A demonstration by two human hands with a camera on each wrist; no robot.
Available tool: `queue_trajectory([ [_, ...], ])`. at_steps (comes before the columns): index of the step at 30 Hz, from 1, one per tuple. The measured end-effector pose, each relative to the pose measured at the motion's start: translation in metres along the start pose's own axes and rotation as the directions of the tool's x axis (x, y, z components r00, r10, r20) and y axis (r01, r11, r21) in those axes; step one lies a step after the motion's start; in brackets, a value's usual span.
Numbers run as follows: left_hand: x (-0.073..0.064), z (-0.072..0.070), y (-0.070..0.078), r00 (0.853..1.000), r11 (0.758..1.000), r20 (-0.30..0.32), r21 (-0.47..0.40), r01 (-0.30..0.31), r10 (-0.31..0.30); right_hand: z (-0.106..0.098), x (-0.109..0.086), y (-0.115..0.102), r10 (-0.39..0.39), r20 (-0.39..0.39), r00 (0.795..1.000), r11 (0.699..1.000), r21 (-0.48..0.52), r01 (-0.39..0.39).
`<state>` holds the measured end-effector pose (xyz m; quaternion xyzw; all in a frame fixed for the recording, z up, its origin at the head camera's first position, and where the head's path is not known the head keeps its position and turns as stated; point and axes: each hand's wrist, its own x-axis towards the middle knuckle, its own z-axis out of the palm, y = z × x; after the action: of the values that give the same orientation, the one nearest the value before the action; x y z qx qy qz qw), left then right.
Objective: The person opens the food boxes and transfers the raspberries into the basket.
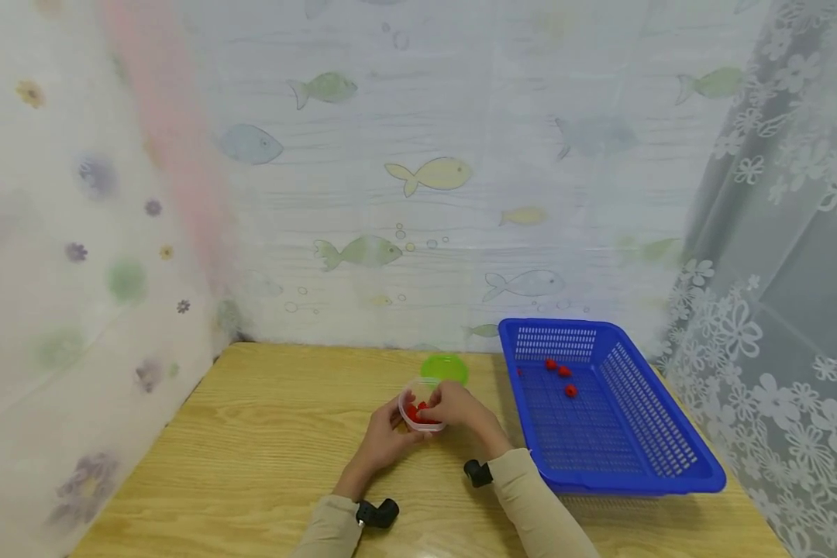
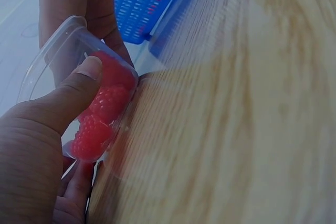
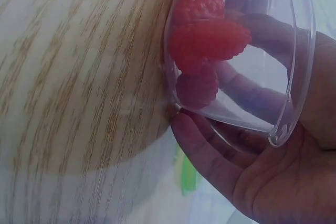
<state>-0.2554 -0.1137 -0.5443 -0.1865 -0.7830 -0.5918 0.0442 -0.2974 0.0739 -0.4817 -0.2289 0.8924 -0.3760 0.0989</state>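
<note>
My left hand [image 1: 384,440] holds a small clear plastic container [image 1: 418,385] low over the wooden table, its thumb [image 2: 76,90] against the side. Several red raspberries [image 3: 210,40] lie in the bottom of the container, seen through its wall. From the right, my right hand [image 1: 456,404] reaches over the rim with its fingers bent down among the raspberries. Whether those fingertips pinch a raspberry is hidden. In the left wrist view the right hand [image 2: 73,3] shows partly behind the container. A bright green lid [image 1: 445,367] lies just beyond the container.
A blue slotted plastic basket [image 1: 586,442] stands at the table's right side, with several loose raspberries [image 1: 563,372] toward its back left. The wooden table [image 1: 279,418] stretches left of the hands. A fish-patterned curtain [image 1: 363,194] hangs behind the table.
</note>
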Motion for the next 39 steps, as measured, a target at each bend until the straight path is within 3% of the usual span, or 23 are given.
queue_trajectory([
  [6, -0.001, 0.004, 0.01, 1.0, 1.0, -0.019, -0.008, 0.01, -0.01, 0.002, 0.001, 0.0, 0.066, -0.018, 0.998, 0.998, 0.008, -0.066],
  [12, 0.001, 0.004, 0.006, 1.0, 1.0, -0.009, -0.007, -0.015, 0.015, 0.005, 0.0, 0.002, 0.091, -0.086, 0.992, 0.988, 0.129, -0.08],
  [17, 0.003, 0.001, 0.001, 1.0, 1.0, 0.012, -0.01, -0.021, 0.021, 0.007, 0.0, 0.009, 0.02, -0.194, 0.981, 0.98, 0.197, 0.019],
  [26, 0.003, 0.001, -0.002, 1.0, 1.0, 0.009, 0.015, -0.015, 0.015, 0.012, 0.0, 0.015, -0.033, -0.376, 0.926, 0.933, 0.321, 0.164],
  [39, 0.004, 0.0, -0.007, 1.0, 1.0, -0.006, 0.02, -0.023, 0.023, 0.012, -0.01, -0.008, -0.04, -0.517, 0.855, 0.86, 0.418, 0.292],
])
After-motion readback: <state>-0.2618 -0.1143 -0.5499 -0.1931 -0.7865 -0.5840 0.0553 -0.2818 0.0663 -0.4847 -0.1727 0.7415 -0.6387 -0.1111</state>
